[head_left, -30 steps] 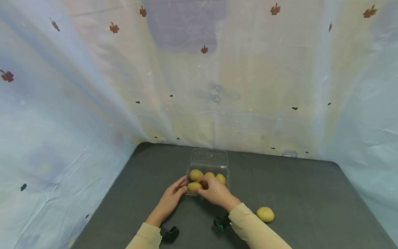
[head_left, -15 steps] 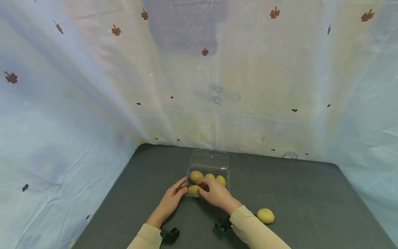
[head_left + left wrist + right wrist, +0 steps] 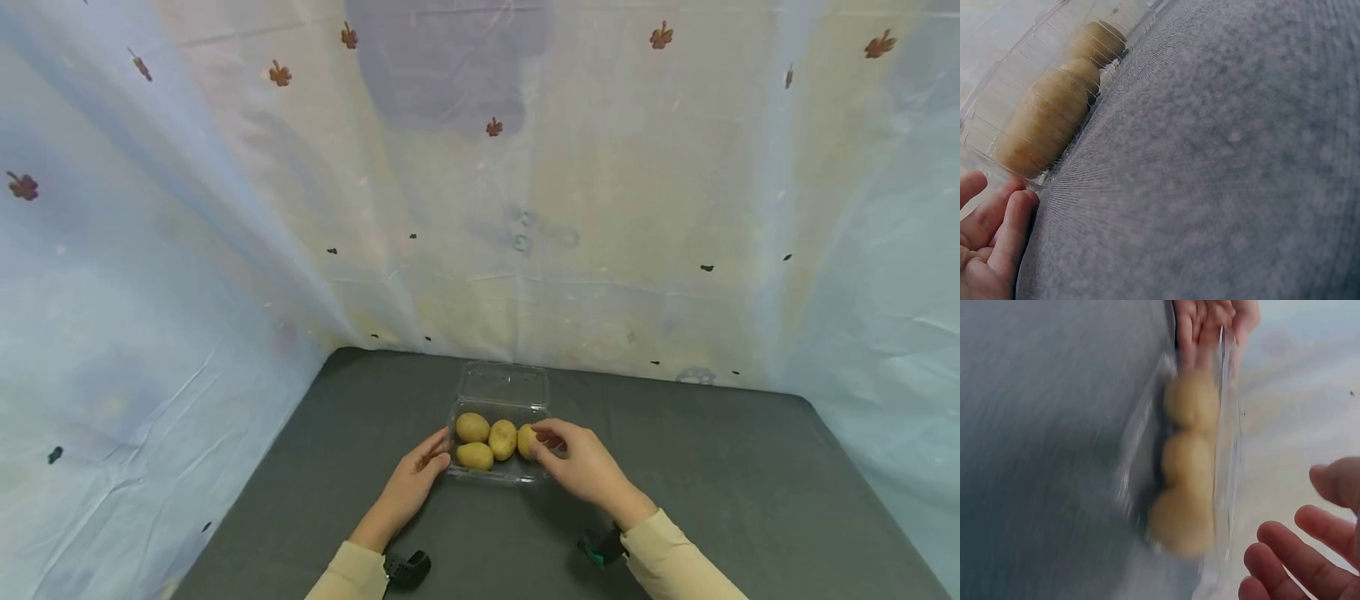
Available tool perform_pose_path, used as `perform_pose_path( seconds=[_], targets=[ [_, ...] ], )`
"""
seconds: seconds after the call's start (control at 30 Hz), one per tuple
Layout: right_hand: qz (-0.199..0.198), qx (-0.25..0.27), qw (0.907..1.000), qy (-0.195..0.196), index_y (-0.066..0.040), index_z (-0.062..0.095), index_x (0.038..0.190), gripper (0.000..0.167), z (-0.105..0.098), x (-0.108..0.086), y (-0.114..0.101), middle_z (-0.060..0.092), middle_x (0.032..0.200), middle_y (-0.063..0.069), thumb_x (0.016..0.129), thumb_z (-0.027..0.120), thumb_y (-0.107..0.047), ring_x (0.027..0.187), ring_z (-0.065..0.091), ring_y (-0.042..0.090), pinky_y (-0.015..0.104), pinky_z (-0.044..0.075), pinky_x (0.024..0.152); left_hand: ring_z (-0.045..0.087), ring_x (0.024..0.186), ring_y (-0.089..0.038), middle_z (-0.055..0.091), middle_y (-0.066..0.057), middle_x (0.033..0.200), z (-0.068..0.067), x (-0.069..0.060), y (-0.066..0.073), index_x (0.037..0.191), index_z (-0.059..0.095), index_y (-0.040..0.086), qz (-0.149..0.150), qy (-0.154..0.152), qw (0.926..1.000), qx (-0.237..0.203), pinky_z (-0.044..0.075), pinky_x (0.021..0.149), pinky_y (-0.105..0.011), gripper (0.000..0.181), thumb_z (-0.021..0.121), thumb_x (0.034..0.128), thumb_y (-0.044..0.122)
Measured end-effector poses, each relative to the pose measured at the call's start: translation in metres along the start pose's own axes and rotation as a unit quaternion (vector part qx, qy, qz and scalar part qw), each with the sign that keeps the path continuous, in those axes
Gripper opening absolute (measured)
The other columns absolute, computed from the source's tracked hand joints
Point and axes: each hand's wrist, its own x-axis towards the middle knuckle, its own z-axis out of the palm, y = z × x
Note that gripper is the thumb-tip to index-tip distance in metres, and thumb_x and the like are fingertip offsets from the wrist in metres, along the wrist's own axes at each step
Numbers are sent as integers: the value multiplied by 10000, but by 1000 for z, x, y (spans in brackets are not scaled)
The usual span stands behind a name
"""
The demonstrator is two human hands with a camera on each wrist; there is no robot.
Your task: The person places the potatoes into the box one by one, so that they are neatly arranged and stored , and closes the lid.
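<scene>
In the head view a clear plastic clamshell box stands on the dark tabletop, its lid raised at the back. Several yellow potatoes lie inside: a back-left one, a front-left one, a middle one and a right one partly behind my right fingers. My left hand touches the box's left end with fairly straight fingertips. Over the box's right side is my right hand; the right wrist view shows its fingers loosely spread, holding nothing.
The grey cloth-covered table extends on both sides of the box. A patterned pale curtain hangs behind it and along the sides. Dark straps sit on both wrists, such as the left wrist strap.
My right hand has let go of the front-left potato and moved right. The middle potato now shows fully. My right sleeve now covers the spot where a loose potato lay on the table.
</scene>
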Motion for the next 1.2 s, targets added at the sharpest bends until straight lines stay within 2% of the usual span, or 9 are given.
perform_pose_path(
  seconds=[0.27,0.43,0.53,0.63,1.2],
  targets=[
    [463,-279,9984,139,-254,625,1244,408,-26,-20,24,653,1159,-18,883,702,-428,1031,616,180,410,501,875,417,1337,-246,478,-108,1432,-1,0,0,1518,332,181,-36,-7,10000,-22,321,1085,-472,527,482,1033,323],
    [545,-333,9979,41,-232,626,1241,446,-33,-33,38,651,1172,-8,875,689,-478,1029,617,187,422,504,869,418,1332,-300,467,-176,1428,-2,-5,18,1519,312,92,-75,-112,9999,-92,322,1076,-497,521,473,1043,231],
    [574,-348,9977,-31,-208,627,1246,466,-37,-41,46,650,1184,-4,873,689,-480,1029,620,194,420,507,859,420,1328,-311,466,-193,1424,-2,-9,31,1515,308,60,-98,-182,9998,-62,330,1072,-494,527,474,1043,228],
    [618,-365,9974,-93,-174,631,1250,480,-41,-48,53,649,1192,4,874,696,-465,1028,622,203,425,509,854,418,1329,-316,464,-199,1424,-2,-11,37,1512,310,52,-96,-199,9998,-28,328,1074,-492,529,473,1043,234],
    [1007,-417,9937,-264,-154,610,1278,535,-51,-82,77,642,1210,-7,872,678,-496,1065,608,203,470,485,918,409,1336,-309,453,-188,1435,-3,-10,33,1521,297,71,-76,-276,9996,-19,328,1078,-491,535,465,1046,252]
  ],
)
